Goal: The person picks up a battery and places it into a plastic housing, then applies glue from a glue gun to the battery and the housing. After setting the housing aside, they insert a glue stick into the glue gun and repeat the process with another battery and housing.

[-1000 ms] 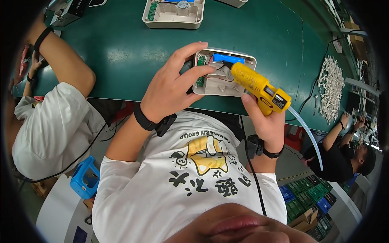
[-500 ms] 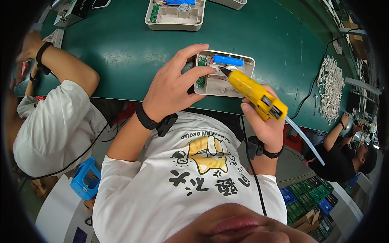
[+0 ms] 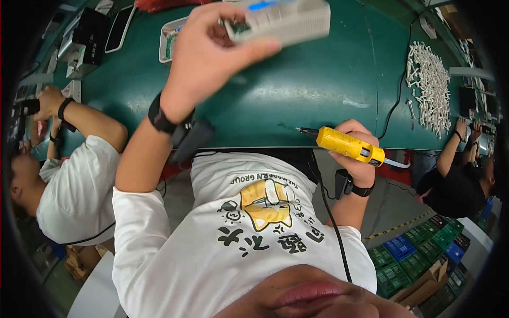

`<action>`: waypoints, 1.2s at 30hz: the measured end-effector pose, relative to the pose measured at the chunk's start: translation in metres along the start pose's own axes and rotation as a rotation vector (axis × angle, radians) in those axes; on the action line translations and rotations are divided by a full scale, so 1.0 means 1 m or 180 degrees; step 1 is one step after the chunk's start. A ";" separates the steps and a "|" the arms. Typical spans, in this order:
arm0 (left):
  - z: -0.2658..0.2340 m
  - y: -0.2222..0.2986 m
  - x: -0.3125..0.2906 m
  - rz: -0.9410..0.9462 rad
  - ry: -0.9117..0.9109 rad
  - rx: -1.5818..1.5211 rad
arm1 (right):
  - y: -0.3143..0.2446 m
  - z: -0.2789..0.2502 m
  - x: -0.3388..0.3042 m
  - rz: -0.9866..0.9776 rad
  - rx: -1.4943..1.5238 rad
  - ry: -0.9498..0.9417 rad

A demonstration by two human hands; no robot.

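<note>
Toward the far side of the table, my left hand (image 3: 199, 61) grips a white plastic housing (image 3: 297, 25), tilted and a little blurred. Its thumb lies along the near wall, and the fingers are partly hidden behind the hand. A green circuit board and a blue cylindrical cell show inside the housing. Close to the near table edge, my right hand (image 3: 363, 170) is wrapped round a yellow glue gun (image 3: 344, 144). The gun's dark nozzle points left, and a translucent glue stick (image 3: 396, 164) sticks out of its back end.
Another white housing (image 3: 165, 50) rests beyond my left wrist on the green table (image 3: 297, 95). Many small white plastic parts (image 3: 429, 87) lie heaped at right beside a black cable (image 3: 395, 108). A phone (image 3: 120, 29) and a black box (image 3: 85, 42) stand far left. Co-workers sit on both sides.
My left hand has lifted the housing from the near edge and carried it away to the far side. The glue gun has come off the housing and now points left, lower and more level.
</note>
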State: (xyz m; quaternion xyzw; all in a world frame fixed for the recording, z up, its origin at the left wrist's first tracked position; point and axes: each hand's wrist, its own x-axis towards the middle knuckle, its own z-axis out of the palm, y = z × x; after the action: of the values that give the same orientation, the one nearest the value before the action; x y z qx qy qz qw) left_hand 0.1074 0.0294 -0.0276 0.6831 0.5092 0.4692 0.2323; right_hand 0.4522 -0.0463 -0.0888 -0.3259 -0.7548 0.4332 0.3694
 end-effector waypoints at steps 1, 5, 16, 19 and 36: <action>0.012 0.007 0.022 -0.0119 0.0221 -0.0393 | 0.002 -0.003 -0.002 0.0068 0.0120 0.0214; 0.028 -0.010 0.117 -0.0137 -0.0463 0.0140 | 0.000 -0.003 0.000 0.0333 0.0729 0.1113; 0.082 -0.061 0.259 -0.0676 -0.0082 0.1778 | -0.041 0.012 0.007 0.0697 0.1685 0.2199; 0.067 -0.086 0.272 -0.0091 0.0093 0.2111 | -0.053 0.015 0.011 0.0747 0.1773 0.2297; -0.029 -0.079 0.318 -0.1296 -0.0675 0.4087 | -0.053 -0.007 -0.011 0.0602 0.1876 0.2293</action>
State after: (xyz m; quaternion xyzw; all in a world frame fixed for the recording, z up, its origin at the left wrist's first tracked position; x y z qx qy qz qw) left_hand 0.0571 0.3443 0.0514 0.6184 0.7796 -0.0484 -0.0867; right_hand 0.4548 -0.0741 -0.0420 -0.4040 -0.3906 0.5200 0.6433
